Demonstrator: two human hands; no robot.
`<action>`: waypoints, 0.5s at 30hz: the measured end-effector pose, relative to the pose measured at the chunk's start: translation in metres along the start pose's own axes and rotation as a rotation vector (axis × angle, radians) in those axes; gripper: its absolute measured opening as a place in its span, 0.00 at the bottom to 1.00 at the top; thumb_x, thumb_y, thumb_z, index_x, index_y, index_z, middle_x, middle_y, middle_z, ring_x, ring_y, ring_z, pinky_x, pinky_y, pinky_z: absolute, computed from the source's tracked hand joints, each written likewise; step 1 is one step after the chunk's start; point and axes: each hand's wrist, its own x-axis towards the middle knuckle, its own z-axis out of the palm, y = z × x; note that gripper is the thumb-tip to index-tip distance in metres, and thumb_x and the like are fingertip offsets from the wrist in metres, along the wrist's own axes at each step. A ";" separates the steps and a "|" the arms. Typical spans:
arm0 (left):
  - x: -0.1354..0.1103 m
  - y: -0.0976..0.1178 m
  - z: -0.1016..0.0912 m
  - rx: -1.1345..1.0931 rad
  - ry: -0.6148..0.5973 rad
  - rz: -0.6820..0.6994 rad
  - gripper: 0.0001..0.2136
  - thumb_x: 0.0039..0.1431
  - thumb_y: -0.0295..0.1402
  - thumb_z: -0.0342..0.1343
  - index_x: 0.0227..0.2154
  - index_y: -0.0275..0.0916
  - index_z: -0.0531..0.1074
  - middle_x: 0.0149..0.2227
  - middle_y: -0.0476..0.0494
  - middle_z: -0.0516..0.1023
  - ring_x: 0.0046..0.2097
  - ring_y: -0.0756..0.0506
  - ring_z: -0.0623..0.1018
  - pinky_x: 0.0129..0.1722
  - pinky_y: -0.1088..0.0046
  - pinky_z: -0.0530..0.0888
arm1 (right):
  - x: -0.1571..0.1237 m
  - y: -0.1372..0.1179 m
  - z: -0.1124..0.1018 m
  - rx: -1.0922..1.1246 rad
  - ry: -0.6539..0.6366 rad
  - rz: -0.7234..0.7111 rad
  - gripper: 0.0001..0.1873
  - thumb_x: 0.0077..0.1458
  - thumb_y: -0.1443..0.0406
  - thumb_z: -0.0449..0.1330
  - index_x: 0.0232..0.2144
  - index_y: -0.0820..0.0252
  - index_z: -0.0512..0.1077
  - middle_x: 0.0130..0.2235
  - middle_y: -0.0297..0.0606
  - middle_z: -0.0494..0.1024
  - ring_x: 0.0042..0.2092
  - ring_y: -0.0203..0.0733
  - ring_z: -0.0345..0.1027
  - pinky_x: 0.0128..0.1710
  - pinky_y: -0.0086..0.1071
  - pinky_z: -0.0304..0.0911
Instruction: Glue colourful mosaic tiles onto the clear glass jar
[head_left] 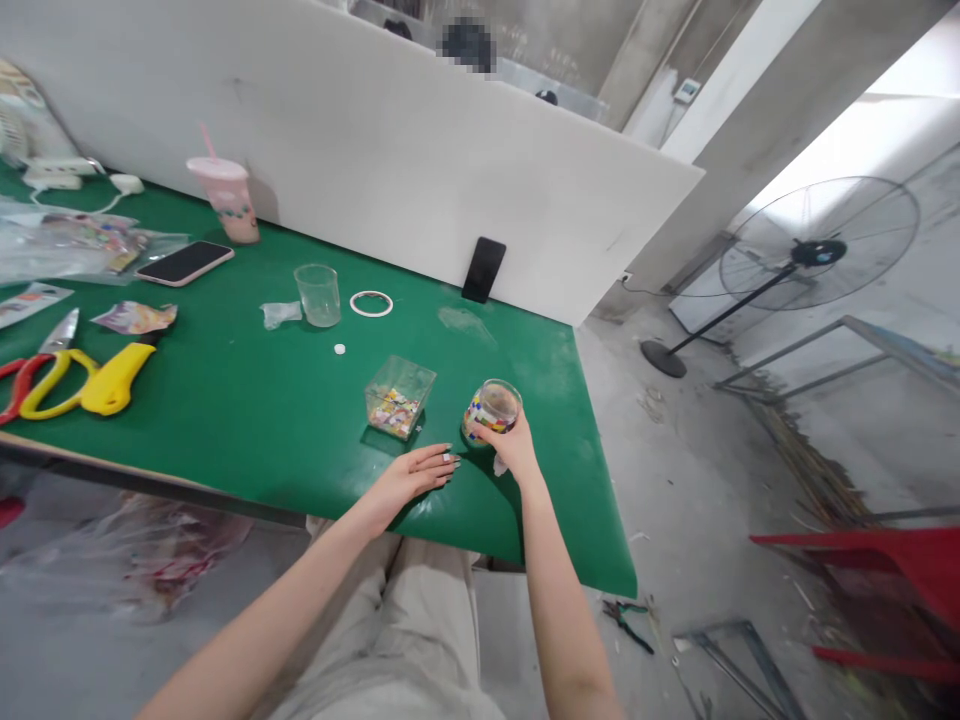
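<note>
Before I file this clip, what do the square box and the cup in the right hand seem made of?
Square box: glossy clear plastic, perhaps glass; colored pieces show through its walls. Cup: smooth glass or clear plastic, judging by its shiny, see-through rim.

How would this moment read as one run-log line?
Right hand: gripping mosaic-patterned glass | left hand: fingers extended nearby | clear box: holds small multicoloured pieces

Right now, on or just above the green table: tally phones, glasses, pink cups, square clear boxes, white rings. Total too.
Phones: 2 (flat phone, leaning phone)
Glasses: 2 (clear glass, patterned glass in the right hand)
Pink cup: 1
Square clear box: 1
White ring: 1
Total: 7
</note>
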 end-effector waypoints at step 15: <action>-0.034 0.034 0.017 -0.011 -0.048 0.059 0.34 0.45 0.24 0.53 0.59 0.35 0.58 0.59 0.36 0.68 0.60 0.40 0.68 0.60 0.63 0.61 | -0.026 -0.044 -0.020 0.051 -0.022 -0.293 0.39 0.31 0.61 0.72 0.49 0.57 0.65 0.52 0.45 0.73 0.54 0.52 0.68 0.57 0.50 0.60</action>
